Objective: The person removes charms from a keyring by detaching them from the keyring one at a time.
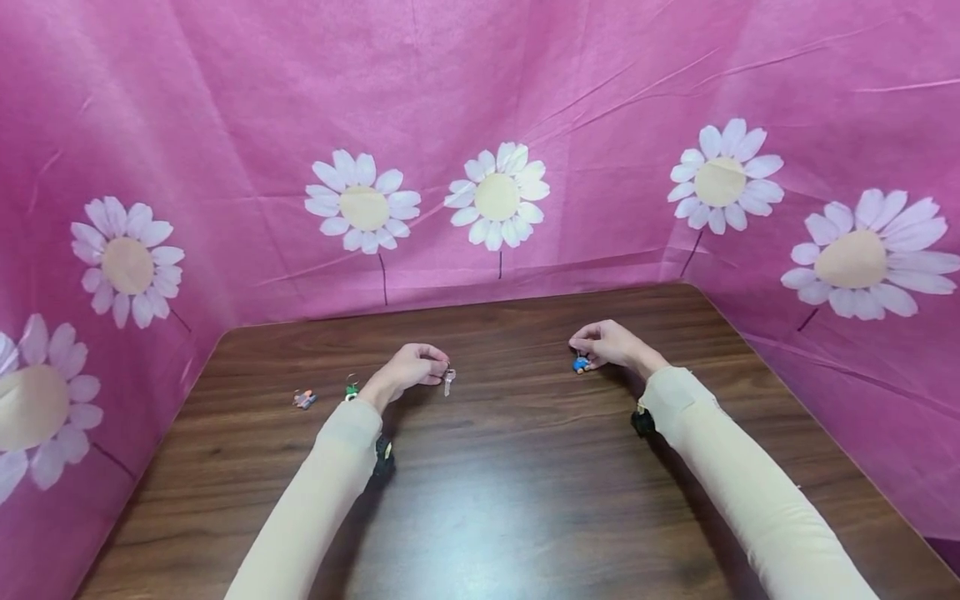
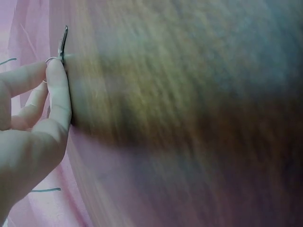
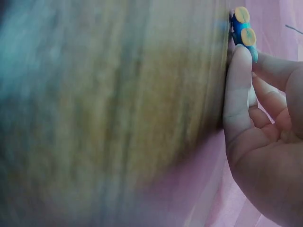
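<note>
My left hand (image 1: 408,372) pinches a small ring between thumb and forefinger, and a silver key (image 1: 449,382) hangs from it above the table. In the left wrist view the key (image 2: 62,43) sticks out past the fingertips. Toward the right, my right hand (image 1: 611,343) pinches a small blue keychain charm (image 1: 581,364) with orange round parts, close to the tabletop. The right wrist view shows that charm (image 3: 242,29) just beyond the thumb tip; its ring is hidden there.
Left of my left hand lie a green-and-white keychain (image 1: 352,390), partly behind the wrist, and an orange-and-grey keychain (image 1: 304,399). The brown wooden table (image 1: 487,467) meets a pink cloth (image 1: 450,83) with daisies at its back and sides.
</note>
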Demonstrator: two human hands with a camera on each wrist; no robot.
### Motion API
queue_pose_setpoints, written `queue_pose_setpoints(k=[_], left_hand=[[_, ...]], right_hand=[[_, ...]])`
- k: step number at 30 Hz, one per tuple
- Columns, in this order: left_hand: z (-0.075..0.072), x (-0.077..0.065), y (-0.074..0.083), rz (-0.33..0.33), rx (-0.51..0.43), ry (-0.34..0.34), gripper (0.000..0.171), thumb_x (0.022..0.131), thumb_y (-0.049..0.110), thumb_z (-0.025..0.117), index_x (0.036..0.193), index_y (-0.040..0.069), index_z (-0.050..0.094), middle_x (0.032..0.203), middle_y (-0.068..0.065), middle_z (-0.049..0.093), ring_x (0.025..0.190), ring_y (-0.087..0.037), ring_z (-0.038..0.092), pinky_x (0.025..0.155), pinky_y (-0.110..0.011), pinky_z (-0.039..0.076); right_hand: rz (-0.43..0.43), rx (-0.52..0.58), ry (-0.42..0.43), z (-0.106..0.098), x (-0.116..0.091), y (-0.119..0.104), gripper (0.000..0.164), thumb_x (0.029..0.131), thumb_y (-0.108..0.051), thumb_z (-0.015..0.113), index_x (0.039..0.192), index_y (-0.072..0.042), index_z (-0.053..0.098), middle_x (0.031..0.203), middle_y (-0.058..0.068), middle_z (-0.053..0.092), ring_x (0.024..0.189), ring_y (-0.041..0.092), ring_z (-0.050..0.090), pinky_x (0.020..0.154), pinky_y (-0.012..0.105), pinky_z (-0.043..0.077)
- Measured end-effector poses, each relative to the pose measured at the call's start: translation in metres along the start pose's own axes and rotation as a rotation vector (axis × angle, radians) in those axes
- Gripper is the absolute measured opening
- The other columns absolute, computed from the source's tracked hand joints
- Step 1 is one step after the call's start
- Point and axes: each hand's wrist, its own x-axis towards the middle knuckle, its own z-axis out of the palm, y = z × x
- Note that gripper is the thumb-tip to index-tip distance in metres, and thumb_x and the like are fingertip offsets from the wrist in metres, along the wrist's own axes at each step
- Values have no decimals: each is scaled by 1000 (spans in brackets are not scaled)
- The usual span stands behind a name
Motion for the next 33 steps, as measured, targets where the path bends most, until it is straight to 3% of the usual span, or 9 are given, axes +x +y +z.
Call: queue_pose_setpoints(k=[6, 13, 23, 33], left_hand=[[2, 0, 0, -25, -20, 17, 24, 100, -3, 56, 122, -14, 56, 100, -16, 67, 83, -17, 64, 79, -27, 59], [5, -1, 0, -47, -9, 24, 24, 100, -3, 55, 122, -13, 54, 98, -18, 67, 81, -19, 63, 75, -27, 59], [5, -1, 5, -51, -2, 20, 21, 101, -2, 55, 120, -12, 56, 97, -18, 69, 80, -18, 64, 78, -28, 59], [6, 2, 5, -43, 7, 16, 24, 101, -1, 56, 121, -13, 55, 96, -14, 67, 81, -18, 62, 77, -27, 59]], right_hand=[[3, 27, 12, 4, -3, -2, 30, 102, -12, 62, 122, 11, 59, 78, 4, 60, 66, 12, 58, 58, 26, 58], [-1, 39, -13, 9, -4, 0, 39, 101, -11, 63, 131, 11, 51, 79, 5, 58, 64, 11, 58, 56, 26, 58], [53, -17, -25, 2, -5, -5, 39, 100, -20, 67, 131, 2, 55, 83, 6, 53, 66, 16, 50, 58, 33, 59], [54, -51, -59, 0, -6, -9, 39, 102, -20, 63, 133, 2, 53, 86, 7, 51, 69, 17, 49, 58, 35, 59]])
